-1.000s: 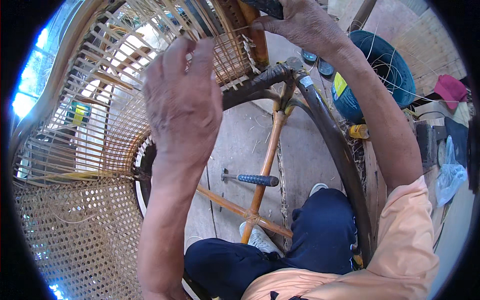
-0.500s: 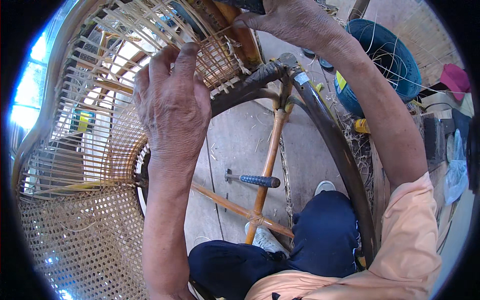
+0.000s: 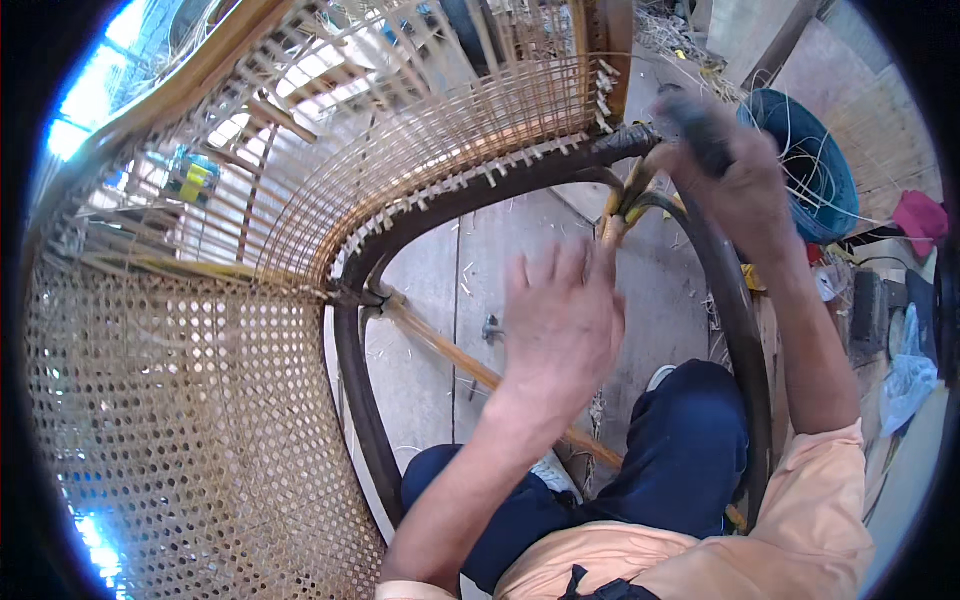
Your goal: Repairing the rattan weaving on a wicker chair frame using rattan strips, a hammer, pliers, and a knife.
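Note:
A rattan chair with woven cane [image 3: 210, 400] and a dark curved frame [image 3: 460, 200] stands before me, its open strands fanning across the upper left. My left hand [image 3: 560, 325] hovers over the space inside the frame, fingers apart and slightly blurred, with nothing in it. Near the frame's far right joint, my right hand [image 3: 745, 190] is closed around a dark, thick tool [image 3: 700, 130]; motion blur hides its exact kind. A hammer [image 3: 491, 328] lies on the floor, mostly behind my left hand, only its head showing.
A teal bucket [image 3: 815, 190] holding loose cane strips stands at the far right. Beyond my right forearm are a pink cloth [image 3: 918, 220] and a clear plastic bag [image 3: 908, 375]. Wooden poles [image 3: 440, 345] run beneath the frame. Cane scraps litter the floor.
My left hand has left the woven strands and moved right and nearer. My right hand has moved right and nearer with the dark tool. The chair sits farther right in view.

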`<state>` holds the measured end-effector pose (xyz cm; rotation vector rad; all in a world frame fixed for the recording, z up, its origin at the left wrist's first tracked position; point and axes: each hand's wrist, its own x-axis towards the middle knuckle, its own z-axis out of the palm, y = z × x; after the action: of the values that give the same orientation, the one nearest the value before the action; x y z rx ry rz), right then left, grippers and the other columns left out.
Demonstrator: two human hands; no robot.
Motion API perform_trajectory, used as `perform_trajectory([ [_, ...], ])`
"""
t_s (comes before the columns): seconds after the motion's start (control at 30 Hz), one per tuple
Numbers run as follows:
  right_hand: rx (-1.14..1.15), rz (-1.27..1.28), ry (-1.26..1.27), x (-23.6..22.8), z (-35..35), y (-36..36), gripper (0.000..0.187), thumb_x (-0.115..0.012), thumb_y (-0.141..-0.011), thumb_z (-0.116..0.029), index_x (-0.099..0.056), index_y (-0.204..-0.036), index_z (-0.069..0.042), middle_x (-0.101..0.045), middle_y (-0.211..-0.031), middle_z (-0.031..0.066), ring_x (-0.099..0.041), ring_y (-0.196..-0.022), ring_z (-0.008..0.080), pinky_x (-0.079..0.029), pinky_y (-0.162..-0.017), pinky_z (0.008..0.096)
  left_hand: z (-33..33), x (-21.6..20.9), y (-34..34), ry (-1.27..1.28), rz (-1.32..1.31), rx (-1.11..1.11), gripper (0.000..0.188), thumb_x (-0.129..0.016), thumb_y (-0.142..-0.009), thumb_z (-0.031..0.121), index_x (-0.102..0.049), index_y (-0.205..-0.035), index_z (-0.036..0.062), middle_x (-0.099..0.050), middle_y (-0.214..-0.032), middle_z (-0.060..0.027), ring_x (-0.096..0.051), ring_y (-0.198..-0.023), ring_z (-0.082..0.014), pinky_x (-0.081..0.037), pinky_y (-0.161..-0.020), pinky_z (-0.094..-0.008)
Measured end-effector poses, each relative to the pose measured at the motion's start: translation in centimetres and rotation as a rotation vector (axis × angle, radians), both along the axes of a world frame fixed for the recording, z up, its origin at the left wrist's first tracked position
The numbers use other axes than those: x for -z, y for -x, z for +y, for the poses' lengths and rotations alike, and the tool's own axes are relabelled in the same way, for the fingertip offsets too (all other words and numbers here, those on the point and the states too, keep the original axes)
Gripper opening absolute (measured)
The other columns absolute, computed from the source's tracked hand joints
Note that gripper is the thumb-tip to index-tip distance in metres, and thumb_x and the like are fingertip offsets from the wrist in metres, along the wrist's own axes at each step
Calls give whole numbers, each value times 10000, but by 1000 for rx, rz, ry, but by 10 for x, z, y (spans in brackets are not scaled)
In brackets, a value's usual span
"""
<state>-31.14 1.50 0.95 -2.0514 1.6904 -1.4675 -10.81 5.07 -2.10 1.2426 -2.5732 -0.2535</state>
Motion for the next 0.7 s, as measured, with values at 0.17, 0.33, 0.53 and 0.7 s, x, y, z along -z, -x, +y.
perform_trajectory([
  [0.17,-140,37,-359,-13,12,-64,375,-675,-787,-315,-590,-963,4,-577,-767,110,-552,-682,205,-439,-627,315,37,16,-40,-420,-22,29,270,-570,-840,197,-560,-1032,8,-606,-908,-192,-593,-862,-379,-445,-795,-474],
  [0.33,-159,-55,-32,-19,1,-112,383,-577,-828,-313,-611,-997,28,-587,-759,123,-573,-650,194,-461,-578,299,32,16,-56,-308,99,20,220,-566,-852,200,-581,-907,-12,-603,-862,-207,-594,-816,-385,-467,-710,-473],
  [0.53,-139,-20,137,-21,-4,-136,214,-555,-923,-218,-610,-1002,-26,-612,-785,91,-617,-659,176,-462,-489,243,34,6,-51,-379,208,50,240,-546,-861,194,-624,-805,-26,-611,-801,-220,-605,-782,-398,-480,-728,-465],
  [0.7,-135,243,89,-19,8,-157,160,-513,-932,-182,-573,-958,-36,-562,-752,103,-602,-633,201,-472,-494,285,39,-2,-68,-341,84,-5,296,-506,-881,235,-631,-865,-33,-612,-812,-242,-620,-778,-375,-494,-717,-449],
])
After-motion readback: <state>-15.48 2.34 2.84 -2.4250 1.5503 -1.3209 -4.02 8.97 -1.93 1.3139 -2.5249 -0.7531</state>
